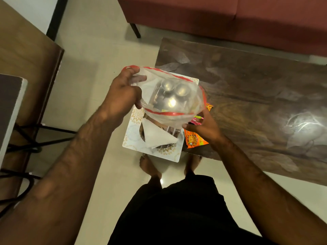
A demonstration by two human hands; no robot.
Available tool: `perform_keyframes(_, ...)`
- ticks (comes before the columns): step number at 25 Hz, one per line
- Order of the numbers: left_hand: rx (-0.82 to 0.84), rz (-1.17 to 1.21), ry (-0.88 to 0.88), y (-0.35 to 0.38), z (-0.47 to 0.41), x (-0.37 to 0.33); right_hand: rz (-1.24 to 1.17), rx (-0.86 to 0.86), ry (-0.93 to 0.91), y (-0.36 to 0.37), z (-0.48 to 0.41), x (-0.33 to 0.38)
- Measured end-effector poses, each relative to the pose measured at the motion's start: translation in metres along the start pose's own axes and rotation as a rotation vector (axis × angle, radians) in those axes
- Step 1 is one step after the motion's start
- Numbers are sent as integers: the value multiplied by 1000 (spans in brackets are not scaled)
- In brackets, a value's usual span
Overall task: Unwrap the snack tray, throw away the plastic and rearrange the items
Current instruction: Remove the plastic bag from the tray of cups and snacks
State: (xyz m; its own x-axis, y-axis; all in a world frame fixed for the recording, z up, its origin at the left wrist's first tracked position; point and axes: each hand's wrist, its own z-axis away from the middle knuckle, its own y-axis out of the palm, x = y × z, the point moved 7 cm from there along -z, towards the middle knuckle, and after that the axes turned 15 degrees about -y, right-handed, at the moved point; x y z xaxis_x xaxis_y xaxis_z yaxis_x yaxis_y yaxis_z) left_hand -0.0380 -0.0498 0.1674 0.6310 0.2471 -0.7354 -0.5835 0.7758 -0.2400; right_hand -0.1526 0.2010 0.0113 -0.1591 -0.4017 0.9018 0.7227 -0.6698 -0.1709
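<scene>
At the far left stands a wooden desk point(26, 55), with black metal legs point(35, 138) below it on the pale floor point(92, 59). The left hand point(122, 96) is raised over the tray, with its fingers curled round a bunched edge of the clear plastic point(169, 119). The thumb and fingertips are closed on the red-trimmed rim at the top left. The plastic hangs loose and stretched between the two hands, above the tray and lifted off it on the near side. Whether it touches the tray at the far side cannot be told. The white tray point(131, 135), patterned in gold, lies at the near left corner of the table point(256, 103), and its left part reaches past the table's edge in this view. Three round silver bowls point(177, 92) show through the plastic on the tray's far half, and a folded white napkin point(155, 137) lies on its near half. Bare feet point(148, 167) stand on the floor below the tray. The right hand point(203, 128) pinches the plastic's lower right edge between thumb and fingers, palm turned left. Under this hand, just right of the tray, a pink packet point(197, 119) and an orange packet point(193, 139) lie on the dark table. A maroon sofa point(212, 18) stands beyond the table.
</scene>
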Motion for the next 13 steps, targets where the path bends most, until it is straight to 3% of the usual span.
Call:
perform_keyframes(5, 45, 167, -127, 7, 0, -7, -171, 170, -175, 18, -7, 76)
perform_keyframes(11, 359, -131, -215, 61, 30, 12, 22, 124, -414, 31, 2, 137)
perform_keyframes(13, 381, -173, -169, 78, 34, 16, 159, 144, -525, 35, 5, 153)
